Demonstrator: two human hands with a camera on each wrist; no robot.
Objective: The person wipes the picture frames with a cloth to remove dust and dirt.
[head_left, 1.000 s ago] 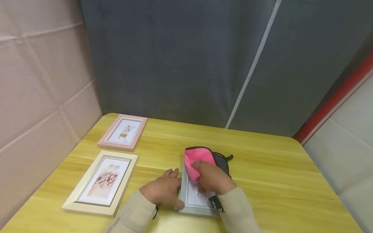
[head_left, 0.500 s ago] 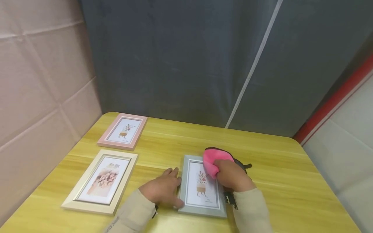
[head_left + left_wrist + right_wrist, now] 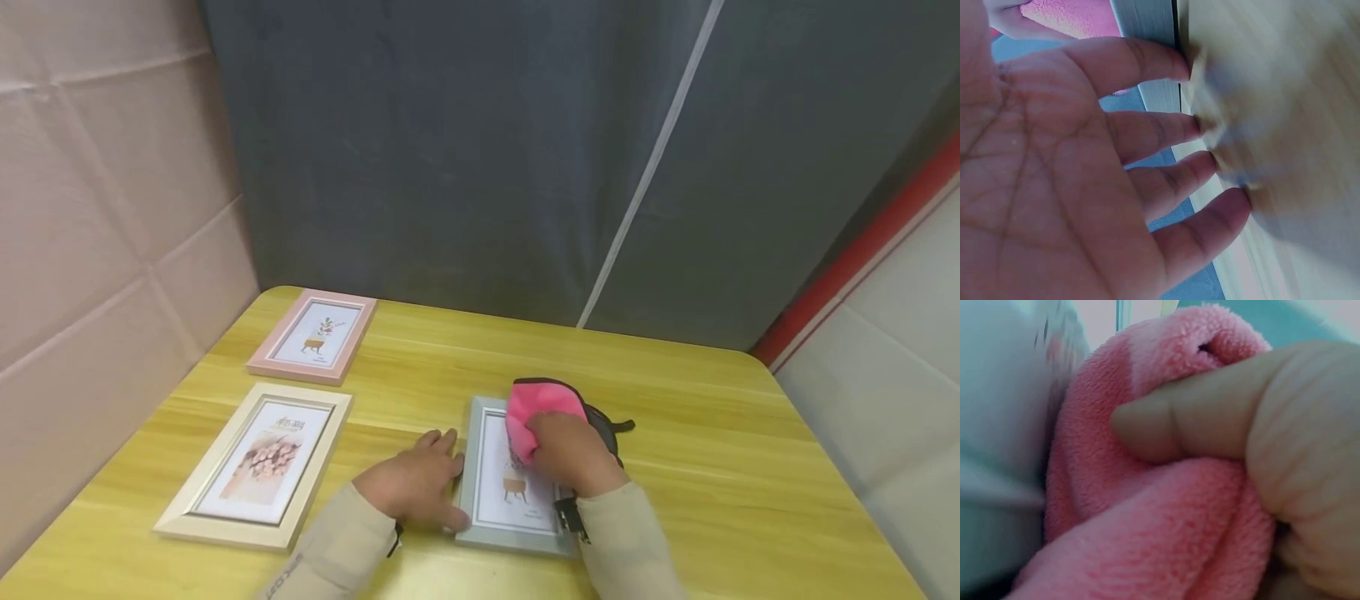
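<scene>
A grey-blue picture frame (image 3: 517, 540) lies flat on the table, showing a printed plant in a brown pot. My right hand (image 3: 573, 454) grips a pink cleaning cloth (image 3: 542, 402) with dark edging against the upper right part of this picture frame. In the right wrist view the thumb presses into the fluffy pink cloth (image 3: 1147, 506), its folds bunched under the hand. Along the left side of the picture frame rests my left hand (image 3: 416, 479), thumb at the lower left corner. Its fingers (image 3: 1179, 187) are extended, fingertips on the tabletop in the left wrist view.
A pink picture frame (image 3: 342, 367) lies at the far left of the yellow wood-grain table (image 3: 697, 500). Nearer, a cream picture frame (image 3: 217, 533) lies left of my left hand. A dark curtain (image 3: 450, 167) hangs behind the table.
My right hand swept the cloth rightward across the grey-blue frame, uncovering the print, then came slightly back left. My left hand stayed at the frame's left side.
</scene>
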